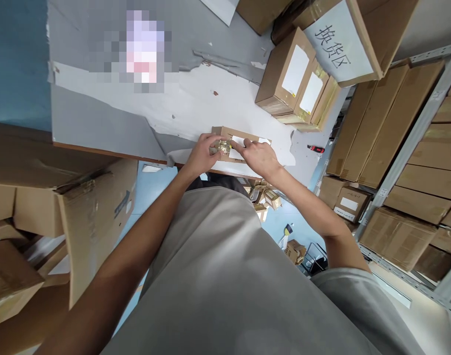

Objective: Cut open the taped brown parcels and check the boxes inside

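A small brown cardboard box (245, 134) with white labels lies near the front edge of the table, between my hands. My left hand (203, 157) is curled round a shiny, clear yellowish roll of tape (224, 146) at the box's left end. From the other side my right hand (261, 157) reaches over the box, its index finger stretched out across the white label (235, 153) towards the roll. The fingertip is close to the tape; whether it touches is too small to tell. The other right fingers are partly bent, with nothing visible in them.
Taped boxes with labels (297, 74) stand at the table's right side, near a larger open carton (345, 44). A red and black cutter (316, 149) lies at the right edge. Shelves of cartons (425, 175) rise at right. A large open carton (95, 222) stands at left.
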`<control>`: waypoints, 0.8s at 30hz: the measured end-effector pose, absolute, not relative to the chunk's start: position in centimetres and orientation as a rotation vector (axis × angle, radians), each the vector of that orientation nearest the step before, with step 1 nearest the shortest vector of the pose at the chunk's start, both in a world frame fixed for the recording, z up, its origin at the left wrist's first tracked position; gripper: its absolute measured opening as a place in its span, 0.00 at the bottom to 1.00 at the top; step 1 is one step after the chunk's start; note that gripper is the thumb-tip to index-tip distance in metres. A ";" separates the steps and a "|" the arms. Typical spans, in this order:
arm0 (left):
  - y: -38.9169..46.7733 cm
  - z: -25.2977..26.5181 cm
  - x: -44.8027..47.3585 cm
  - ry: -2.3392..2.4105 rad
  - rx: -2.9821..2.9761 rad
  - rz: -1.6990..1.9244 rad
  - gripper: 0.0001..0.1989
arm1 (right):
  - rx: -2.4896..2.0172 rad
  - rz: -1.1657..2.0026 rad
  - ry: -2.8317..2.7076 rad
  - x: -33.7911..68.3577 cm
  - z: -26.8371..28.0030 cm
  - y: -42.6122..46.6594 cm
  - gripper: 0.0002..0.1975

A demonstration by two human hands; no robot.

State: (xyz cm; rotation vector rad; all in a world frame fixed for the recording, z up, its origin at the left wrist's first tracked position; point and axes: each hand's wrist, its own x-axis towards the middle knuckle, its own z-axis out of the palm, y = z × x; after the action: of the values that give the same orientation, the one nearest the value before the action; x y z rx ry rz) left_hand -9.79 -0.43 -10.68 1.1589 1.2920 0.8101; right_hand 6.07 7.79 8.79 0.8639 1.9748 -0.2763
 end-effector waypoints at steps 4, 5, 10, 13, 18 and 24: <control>-0.5 -10.5 -9.9 1.306 1.180 0.815 0.26 | 0.902 -0.282 1.936 7.2 9.3 8.0 0.35; -0.5 -10.4 -9.9 1.309 1.179 0.816 0.26 | 0.909 -0.281 1.931 7.6 9.4 8.0 0.34; -0.6 -10.1 -9.3 1.395 1.136 0.807 0.24 | 0.919 -0.285 1.965 8.3 8.9 8.1 0.32; -0.8 -9.8 -8.8 1.500 1.114 0.825 0.21 | 0.904 -0.305 2.014 8.3 8.1 8.3 0.29; -1.2 -9.1 -8.0 1.592 1.064 0.853 0.20 | 0.923 -0.355 1.992 12.4 8.1 8.9 0.26; -1.6 -8.6 -6.7 1.730 1.035 0.844 0.21 | 0.956 -0.391 2.000 19.2 8.2 9.1 0.28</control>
State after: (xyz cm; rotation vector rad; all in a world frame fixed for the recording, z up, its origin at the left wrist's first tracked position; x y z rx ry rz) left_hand -6.71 -1.65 -8.64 1.0354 1.7300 0.8435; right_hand 19.22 9.13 8.21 0.9564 2.0001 -0.3913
